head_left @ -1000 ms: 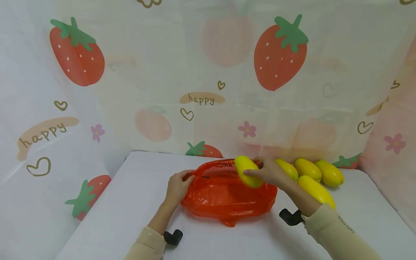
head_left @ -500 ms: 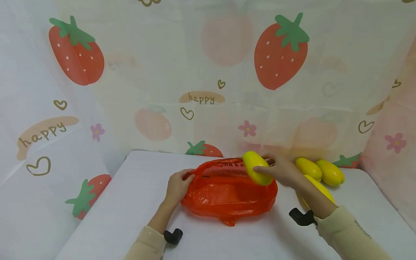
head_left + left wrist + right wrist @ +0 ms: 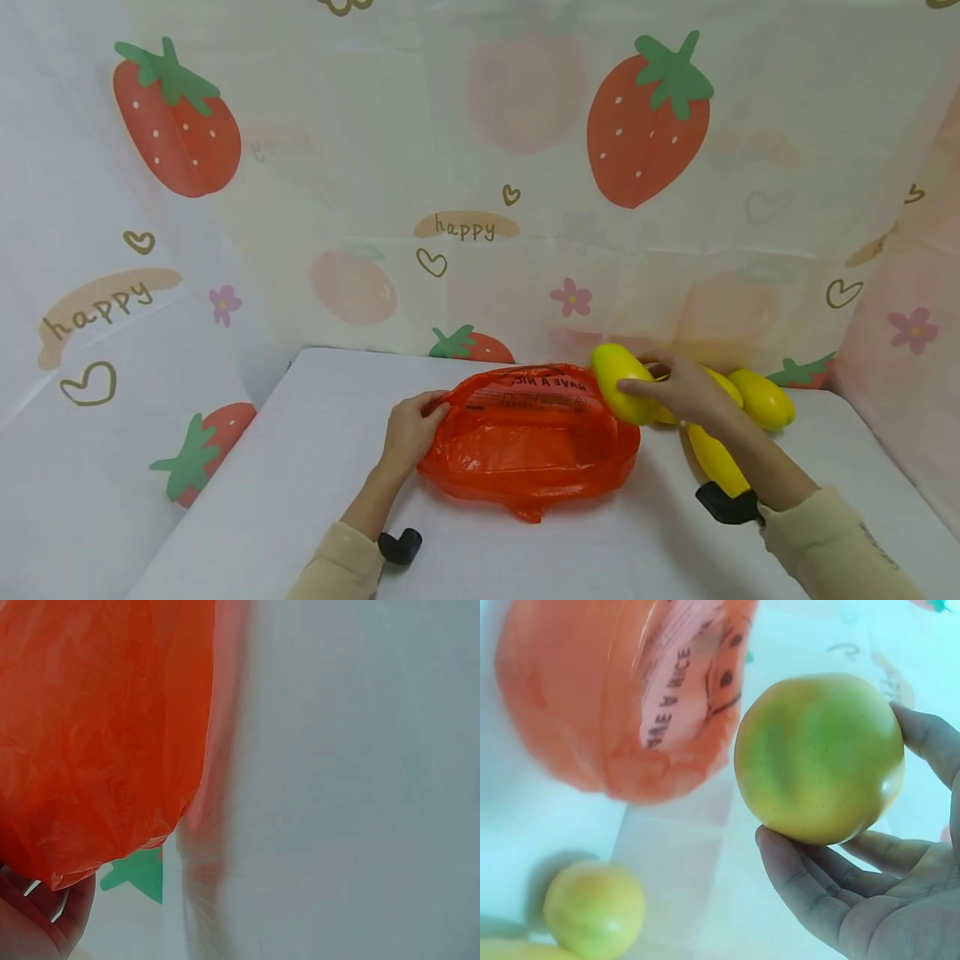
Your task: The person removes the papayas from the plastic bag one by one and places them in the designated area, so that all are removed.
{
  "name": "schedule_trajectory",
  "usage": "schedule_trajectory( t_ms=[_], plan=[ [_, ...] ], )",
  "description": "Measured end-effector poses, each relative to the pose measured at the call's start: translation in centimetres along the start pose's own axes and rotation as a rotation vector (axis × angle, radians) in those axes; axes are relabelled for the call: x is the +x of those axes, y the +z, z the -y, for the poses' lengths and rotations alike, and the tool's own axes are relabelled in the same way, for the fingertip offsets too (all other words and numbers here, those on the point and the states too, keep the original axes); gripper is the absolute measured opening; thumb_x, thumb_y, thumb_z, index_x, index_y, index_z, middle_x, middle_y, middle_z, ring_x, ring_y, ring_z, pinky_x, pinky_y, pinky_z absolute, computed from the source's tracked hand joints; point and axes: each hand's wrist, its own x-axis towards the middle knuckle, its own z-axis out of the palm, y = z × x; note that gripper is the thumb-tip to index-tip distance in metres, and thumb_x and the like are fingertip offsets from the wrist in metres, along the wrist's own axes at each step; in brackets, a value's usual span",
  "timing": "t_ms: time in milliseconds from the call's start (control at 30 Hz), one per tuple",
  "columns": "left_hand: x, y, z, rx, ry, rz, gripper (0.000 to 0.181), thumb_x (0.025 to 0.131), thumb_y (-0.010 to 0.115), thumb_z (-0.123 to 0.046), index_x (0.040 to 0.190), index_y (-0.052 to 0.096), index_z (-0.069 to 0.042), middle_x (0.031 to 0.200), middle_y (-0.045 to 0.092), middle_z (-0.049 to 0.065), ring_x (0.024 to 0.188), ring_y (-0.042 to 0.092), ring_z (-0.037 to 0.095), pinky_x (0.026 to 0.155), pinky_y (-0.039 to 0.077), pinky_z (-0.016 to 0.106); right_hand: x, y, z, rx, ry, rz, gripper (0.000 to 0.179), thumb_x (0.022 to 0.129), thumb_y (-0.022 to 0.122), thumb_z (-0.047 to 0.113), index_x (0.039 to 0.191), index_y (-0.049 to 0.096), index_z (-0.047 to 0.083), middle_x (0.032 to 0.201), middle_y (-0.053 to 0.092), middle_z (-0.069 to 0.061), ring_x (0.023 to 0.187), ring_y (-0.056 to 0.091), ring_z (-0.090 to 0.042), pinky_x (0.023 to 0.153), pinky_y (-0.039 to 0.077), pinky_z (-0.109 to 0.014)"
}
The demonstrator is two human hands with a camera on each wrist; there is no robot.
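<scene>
In the head view a red plastic bag (image 3: 525, 483) sits on the table, its mouth spread wide and printed lettering showing on the inside. My left hand (image 3: 408, 433) grips the bag's left rim between thumb and fingers; the left wrist view has those fingers (image 3: 73, 915) behind the red film. A yellow mango (image 3: 619, 375) is held up in my right hand (image 3: 686, 392), just past the bag's right rim. Seen from the right wrist, the thumb and fingers hold the mango's (image 3: 817, 757) sides, and its greenish end faces the camera.
Several more yellow mangoes (image 3: 763, 402) lie on the white table (image 3: 315, 467) to the right of the bag, partly hidden behind my right hand and forearm. A printed cloth (image 3: 360, 167) stands along the back and sides. Black camera mounts (image 3: 401, 547) stick out from both wrists.
My right hand has carried the mango to the right, from over the bag's mouth to its right rim. My left hand and the bag have stayed put.
</scene>
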Motion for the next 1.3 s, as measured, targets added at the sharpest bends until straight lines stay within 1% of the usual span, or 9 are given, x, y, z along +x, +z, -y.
schedule_trajectory(
  t_ms=[200,333,467,600,700,833,1000,1200,1300],
  plan=[
    [-0.1,0.0,0.2,-0.002,-0.005,0.003,0.025,0.095,0.063,-0.014,0.118,0.07,-0.007,0.109,0.073,0.011,0.1,0.066,0.024,0.092,0.057,0.042,-0.1,-1.0,-1.4,-0.056,0.049,-0.018,0.087,0.083,0.065,0.061,0.144,0.041,0.004,0.134,0.049,-0.026,0.112,0.053,-0.036,0.085,0.058,-0.041],
    [-0.2,0.0,0.2,-0.005,-0.008,0.007,0.026,0.095,0.062,-0.014,0.118,0.07,-0.007,0.11,0.073,0.011,0.101,0.066,0.025,0.093,0.057,0.042,-0.3,-1.8,-2.0,-0.092,0.061,-0.029,0.09,0.084,0.063,0.063,0.145,0.039,0.002,0.137,0.048,-0.029,0.116,0.05,-0.04,0.089,0.054,-0.045],
    [-0.2,0.0,0.2,-0.004,-0.002,0.005,0.026,0.095,0.062,-0.014,0.118,0.07,-0.007,0.11,0.073,0.011,0.1,0.067,0.025,0.092,0.057,0.042,-0.5,-2.5,-2.5,-0.117,0.048,-0.029,0.088,0.087,0.061,0.061,0.145,0.038,-0.002,0.137,0.048,-0.031,0.115,0.051,-0.042,0.09,0.054,-0.047],
    [-0.2,0.0,0.1,-0.01,-0.002,0.003,0.026,0.095,0.062,-0.014,0.118,0.07,-0.007,0.109,0.073,0.011,0.099,0.067,0.024,0.092,0.057,0.041,-0.7,-3.2,-3.2,-0.144,0.019,-0.055,0.085,0.089,0.06,0.058,0.142,0.041,-0.004,0.135,0.05,-0.031,0.115,0.052,-0.043,0.09,0.054,-0.051],
    [-0.2,0.0,0.1,-0.009,-0.002,0.003,0.026,0.095,0.062,-0.014,0.118,0.07,-0.007,0.109,0.073,0.011,0.099,0.067,0.024,0.091,0.057,0.041,-0.9,-3.6,-3.8,-0.151,0.018,-0.068,0.084,0.089,0.06,0.059,0.142,0.041,-0.004,0.134,0.051,-0.031,0.113,0.054,-0.042,0.089,0.054,-0.049],
    [-0.3,0.0,0.1,-0.004,-0.007,0.004,0.025,0.095,0.062,-0.014,0.118,0.07,-0.007,0.109,0.073,0.011,0.1,0.067,0.024,0.092,0.057,0.041,-1.2,-4.1,-4.6,-0.122,0.029,-0.065,0.086,0.089,0.06,0.058,0.143,0.038,-0.005,0.135,0.049,-0.032,0.111,0.056,-0.039,0.089,0.056,-0.045],
    [-0.3,-0.1,-0.1,-0.012,-0.022,0.016,0.026,0.095,0.062,-0.014,0.119,0.069,-0.007,0.112,0.072,0.011,0.103,0.066,0.025,0.094,0.056,0.042,-1.4,-4.8,-5.5,-0.073,0.062,-0.058,0.089,0.09,0.062,0.055,0.144,0.033,-0.008,0.136,0.044,-0.036,0.109,0.057,-0.04,0.087,0.058,-0.043],
    [-0.1,-0.2,-0.2,-0.006,-0.017,0.02,0.027,0.095,0.062,-0.014,0.12,0.069,-0.007,0.113,0.072,0.011,0.103,0.066,0.026,0.094,0.056,0.042,-1.8,-5.9,-6.9,-0.161,0.063,-0.091,0.084,0.091,0.061,0.053,0.142,0.037,-0.009,0.132,0.048,-0.038,0.107,0.058,-0.043,0.083,0.058,-0.044],
    [-0.1,-0.1,-0.1,0.001,-0.018,0.022,0.027,0.095,0.062,-0.014,0.12,0.069,-0.007,0.112,0.072,0.011,0.102,0.066,0.025,0.094,0.056,0.042,-2.1,-6.4,-7.7,-0.176,0.07,-0.09,0.082,0.092,0.059,0.052,0.143,0.036,-0.008,0.132,0.047,-0.039,0.108,0.057,-0.045,0.082,0.058,-0.045]
  ],
)
